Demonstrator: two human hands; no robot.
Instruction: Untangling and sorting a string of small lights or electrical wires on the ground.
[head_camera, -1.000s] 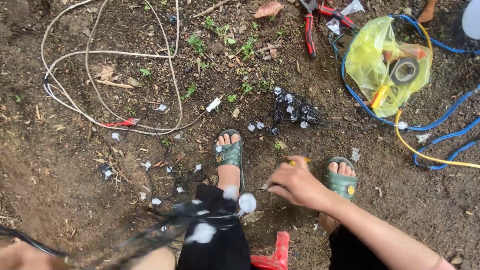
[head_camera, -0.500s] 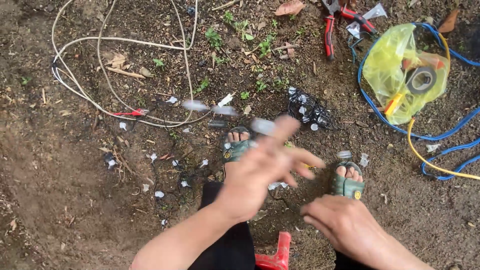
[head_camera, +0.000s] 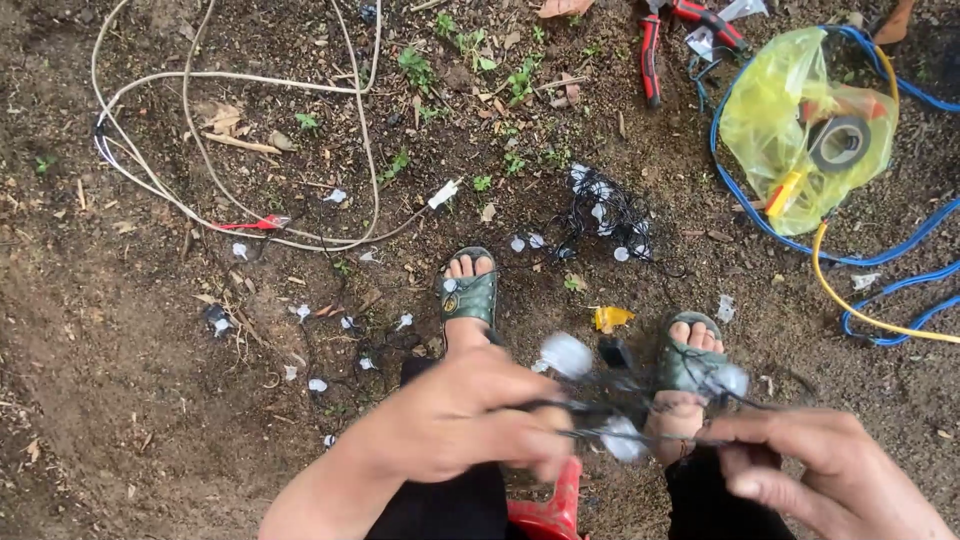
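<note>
- Both of my hands are low in the near part of the scene, above my sandalled feet (head_camera: 470, 297), with a string of small white bulbs on dark wire (head_camera: 600, 415) stretched between them.
- My left hand (head_camera: 470, 425) is curled around the dark wire, fingers pressed together on it.
- My right hand (head_camera: 810, 465) pinches the wire's other end between thumb and fingertips.
- Its held stretch has its long axis running left to right, roughly level, with blurred bulbs hanging off it.
- More of the bulb string (head_camera: 600, 210) lies bunched on the dirt farther off, beyond my feet.
- Far right sit a yellow plastic bag (head_camera: 790, 100), blue cable (head_camera: 900, 260) and red-handled pliers (head_camera: 650, 50); far left, looped white cable (head_camera: 200, 150).
</note>
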